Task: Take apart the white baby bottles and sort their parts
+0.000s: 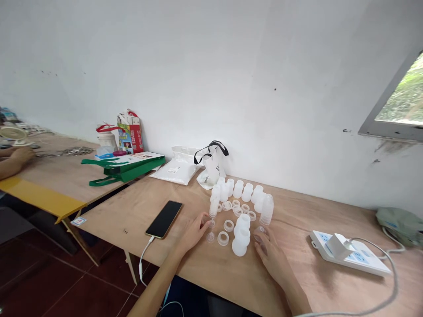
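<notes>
My left hand [195, 230] rests on the table, its thumb and fingertips closed at the edge of a small clear plastic ring [212, 224]. Below that ring lies another clear round piece [210, 237]. My right hand [271, 251] curls its fingers around a clear plastic cap [262, 232], which they partly hide. Between the hands stand several frosted white bottles [240, 246] in a row, next to loose translucent rings [223, 238]. More frosted bottles [247, 192] curve behind them, with a clear-capped bottle [267, 210] at the right end.
A charging phone [164, 219] lies left of my hands. At right is a power strip [352, 254] with a plugged-in adapter and cable. White packages [176, 169] and a green bag [124, 169] lie toward the wall. Another person's hand [22, 155] shows far left.
</notes>
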The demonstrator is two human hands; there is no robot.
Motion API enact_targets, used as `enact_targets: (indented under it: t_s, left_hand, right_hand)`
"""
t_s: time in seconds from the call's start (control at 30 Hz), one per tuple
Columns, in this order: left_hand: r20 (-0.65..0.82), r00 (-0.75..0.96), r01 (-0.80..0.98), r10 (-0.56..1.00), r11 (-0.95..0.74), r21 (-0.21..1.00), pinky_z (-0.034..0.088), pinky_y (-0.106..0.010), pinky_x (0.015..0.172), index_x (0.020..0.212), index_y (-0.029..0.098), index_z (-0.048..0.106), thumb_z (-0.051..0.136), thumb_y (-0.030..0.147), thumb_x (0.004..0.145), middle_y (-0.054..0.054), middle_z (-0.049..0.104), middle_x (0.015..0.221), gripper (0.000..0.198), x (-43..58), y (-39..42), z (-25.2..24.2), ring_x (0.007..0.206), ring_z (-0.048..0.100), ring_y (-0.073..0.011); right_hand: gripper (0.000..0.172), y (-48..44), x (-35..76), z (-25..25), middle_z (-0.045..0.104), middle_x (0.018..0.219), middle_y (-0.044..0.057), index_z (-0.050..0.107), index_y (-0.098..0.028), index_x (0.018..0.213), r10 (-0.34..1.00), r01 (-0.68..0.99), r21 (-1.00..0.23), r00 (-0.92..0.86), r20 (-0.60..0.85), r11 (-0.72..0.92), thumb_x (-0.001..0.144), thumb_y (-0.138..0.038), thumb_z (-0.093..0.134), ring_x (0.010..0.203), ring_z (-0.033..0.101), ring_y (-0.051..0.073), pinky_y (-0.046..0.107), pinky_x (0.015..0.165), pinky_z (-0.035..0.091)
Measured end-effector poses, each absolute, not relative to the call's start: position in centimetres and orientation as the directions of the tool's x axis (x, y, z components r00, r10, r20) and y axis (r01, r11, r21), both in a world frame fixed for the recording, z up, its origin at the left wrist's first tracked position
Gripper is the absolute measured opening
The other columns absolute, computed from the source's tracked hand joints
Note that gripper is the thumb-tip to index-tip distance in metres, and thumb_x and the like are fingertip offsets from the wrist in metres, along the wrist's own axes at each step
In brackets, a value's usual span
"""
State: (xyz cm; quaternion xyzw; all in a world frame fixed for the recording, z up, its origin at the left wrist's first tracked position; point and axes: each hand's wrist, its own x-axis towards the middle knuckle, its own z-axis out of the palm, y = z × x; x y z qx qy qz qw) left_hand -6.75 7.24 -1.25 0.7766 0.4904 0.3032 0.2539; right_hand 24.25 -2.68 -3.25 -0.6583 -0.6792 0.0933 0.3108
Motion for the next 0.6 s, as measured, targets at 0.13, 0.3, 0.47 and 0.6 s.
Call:
enact_targets:
  t_s: [0.13,0.3,0.47,0.6]
  left_hand:
    - [0.217,0.372,0.589,0.903,-0.410,0.697,0.041,-0.029,0.070,0.114,0.023,0.063,0.042,0.044,0.101,0.001,0.063,0.076,0.033,-6.64,7.00,-0.66,0.071,0.060,-0.0209]
    - [0.207,0.369,0.591,0.906,-0.401,0.700,0.046,-0.031,0.075,0.109,0.021,0.068,0.042,0.045,0.100,-0.003,0.070,0.083,0.036,-6.56,6.75,-0.33,0.075,0.063,-0.0223]
    - [0.205,0.374,0.560,0.905,-0.396,0.728,0.049,-0.036,0.092,0.125,0.023,0.067,0.042,0.043,0.100,-0.007,0.075,0.111,0.041,-6.66,7.09,-0.88,0.097,0.068,-0.0260]
    - [0.195,0.373,0.552,0.907,-0.386,0.739,0.048,-0.036,0.098,0.119,0.022,0.071,0.043,0.041,0.100,-0.008,0.075,0.120,0.039,-6.63,7.25,-0.97,0.107,0.068,-0.0272]
  right_hand:
    - [0.029,-2.81,24.27,-3.14,0.047,0.151,0.008,0.064,-0.029,0.113,0.950,0.836,-0.534,0.052,0.308,0.128,0.096,-0.032,0.041,0.125,0.062,0.025,0.043,0.102,0.056]
    - [0.035,-2.68,24.21,-3.12,0.036,0.161,0.009,0.063,-0.028,0.122,0.951,0.843,-0.526,0.058,0.305,0.117,0.095,-0.033,0.043,0.127,0.061,0.027,0.045,0.104,0.054]
    - [0.035,-2.55,24.30,-3.29,0.046,0.152,0.010,0.065,-0.027,0.120,0.949,0.857,-0.500,0.042,0.313,0.127,0.094,-0.031,0.042,0.126,0.062,0.027,0.045,0.103,0.055]
    - [0.030,-2.80,24.26,-3.00,0.049,0.145,0.010,0.063,-0.029,0.117,0.945,0.856,-0.496,0.027,0.325,0.146,0.096,-0.029,0.043,0.123,0.062,0.025,0.041,0.099,0.057]
